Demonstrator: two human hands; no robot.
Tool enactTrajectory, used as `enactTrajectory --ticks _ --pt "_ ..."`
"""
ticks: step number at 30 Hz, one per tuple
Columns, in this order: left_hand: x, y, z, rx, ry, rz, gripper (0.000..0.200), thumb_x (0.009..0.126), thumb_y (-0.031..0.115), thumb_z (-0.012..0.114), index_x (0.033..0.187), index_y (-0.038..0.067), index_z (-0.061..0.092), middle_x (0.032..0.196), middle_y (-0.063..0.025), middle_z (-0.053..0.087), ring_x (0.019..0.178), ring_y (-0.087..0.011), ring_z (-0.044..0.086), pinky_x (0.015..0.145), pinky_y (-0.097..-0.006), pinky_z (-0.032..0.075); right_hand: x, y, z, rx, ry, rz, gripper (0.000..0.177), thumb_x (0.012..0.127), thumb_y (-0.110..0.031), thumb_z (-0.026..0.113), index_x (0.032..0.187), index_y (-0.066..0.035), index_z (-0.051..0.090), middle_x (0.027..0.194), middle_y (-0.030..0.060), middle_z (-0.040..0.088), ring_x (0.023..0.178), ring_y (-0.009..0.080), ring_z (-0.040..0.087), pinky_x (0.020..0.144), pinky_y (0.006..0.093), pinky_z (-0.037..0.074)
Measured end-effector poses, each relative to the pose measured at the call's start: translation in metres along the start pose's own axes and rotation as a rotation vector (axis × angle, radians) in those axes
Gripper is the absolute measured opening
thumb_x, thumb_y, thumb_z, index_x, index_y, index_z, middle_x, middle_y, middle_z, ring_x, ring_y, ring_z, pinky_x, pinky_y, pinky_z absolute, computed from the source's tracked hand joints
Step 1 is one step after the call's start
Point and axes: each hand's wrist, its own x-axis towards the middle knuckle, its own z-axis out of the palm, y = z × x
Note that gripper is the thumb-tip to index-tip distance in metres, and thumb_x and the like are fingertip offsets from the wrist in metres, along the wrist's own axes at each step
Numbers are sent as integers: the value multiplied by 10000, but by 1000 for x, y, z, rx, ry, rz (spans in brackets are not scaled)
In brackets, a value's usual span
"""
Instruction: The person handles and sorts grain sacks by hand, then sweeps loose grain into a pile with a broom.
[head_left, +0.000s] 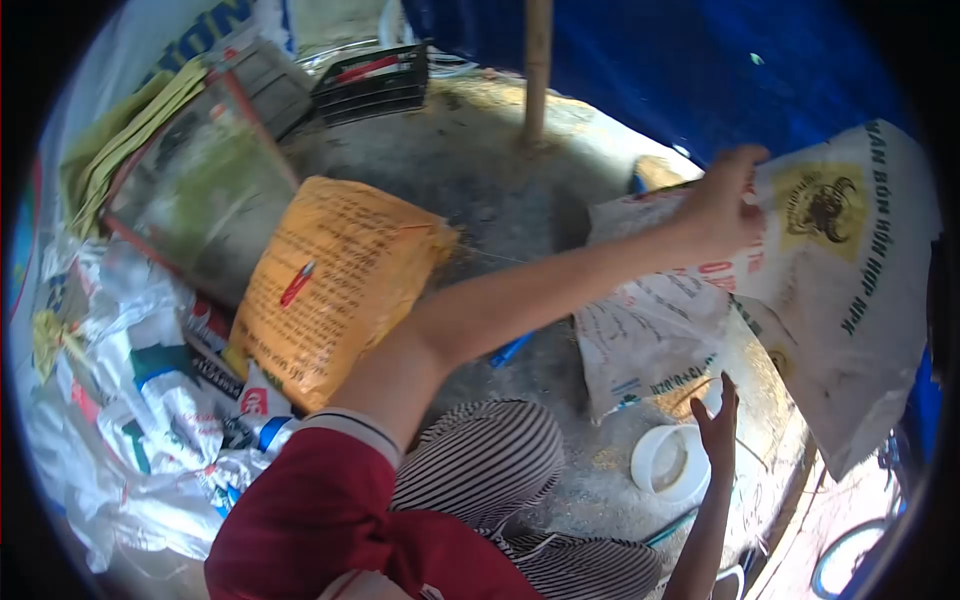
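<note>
Holding, left hand (722, 212): white printed sack (850, 265), gripped.
Right hand (719, 428): fingers spread wide, near white bowl (648, 447).
Orange sack (335, 235): bearing a small red object (297, 284).

White bull-printed sack (855, 275) | creased | tilted | right side | possibly folded over

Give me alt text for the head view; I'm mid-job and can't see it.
The person's left hand holds printed white sacking; the right hand is open near a white bowl. A folded orange sack bearing a small red item lies at left, with a blue tarp at upper right.
</note>
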Motion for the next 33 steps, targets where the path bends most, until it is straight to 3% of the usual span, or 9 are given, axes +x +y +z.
enactTrajectory --ticks 5,11,18,24,29,30,31,32,33 --pt "-11 -2 -16 -134 -34 -91 553 745 2 555 1243 36 316 1136 -141 430 668 -163 599 559 -271 509 30 -45 -36 587 225 146 748 754 -191 636 1344 -97 187 1372 155 207 1225 318 286 958 399 313" --pt "-16 -22 -33 73 -66 -169 519 792 10 557 1259 56 335 1229 -141 364 854 -140 560 596 -232 522 45 -50 -47 646 420 63 706 779 -253 615 1330 -87 206 1282 220 297 1128 243 404 897 332 367" --pt "-109 -92 -208 966 20 -69 507 723 80 589 1194 38 405 1130 -170 460 995 -274 486 834 -340 412 26 -37 -28 674 153 108 532 763 -162 631 1219 -28 391 1202 126 426 973 230 511 803 322 436" --pt "-285 -110 -378 1552 408 -1186 666 719 248 600 1257 12 285 1273 -244 299 1177 -397 275 951 -505 234 26 -95 -22 586 -186 34 406 799 -193 539 1166 -36 465 1137 108 492 929 163 525 783 282 426" --pt "-355 -111 -412 1559 659 -1364 646 764 377 526 1252 9 321 1341 -211 229 1204 -415 231 912 -585 222 26 -114 -14 612 -595 -63 245 813 -95 516 1037 1 520 872 71 578 809 139 545 732 264 444" --pt "-359 -107 -420 1593 241 -1490 514 785 416 477 1116 24 510 1298 -213 316 1172 -416 299 862 -587 293 25 -120 -12 545 -602 -123 249 817 -106 518 1047 -11 516 856 69 578 808 141 548 737 268 444" --pt "-376 -116 -421 1807 418 -1155 377 787 378 477 898 53 633 1087 -215 522 992 -385 500 738 -538 419 24 -124 -10 475 -601 -169 253 822 -116 521 1057 -23 511 840 67 578 807 144 550 742 271 444" --pt "-399 -137 -460 1739 -11 -1220 312 784 334 491 893 75 628 801 -174 610 740 -322 601 621 -447 481 23 -125 -8 446 -600 -197 262 823 -132 523 1065 -31 508 843 77 583 809 158 557 744 279 443" --pt "-402 -126 -452 1873 -27 -1037 290 793 303 486 938 76 595 628 -105 602 578 -311 602 533 -431 486 24 -124 -5 416 -604 -223 271 824 -148 526 1072 -40 505 846 87 588 811 172 564 747 286 443"
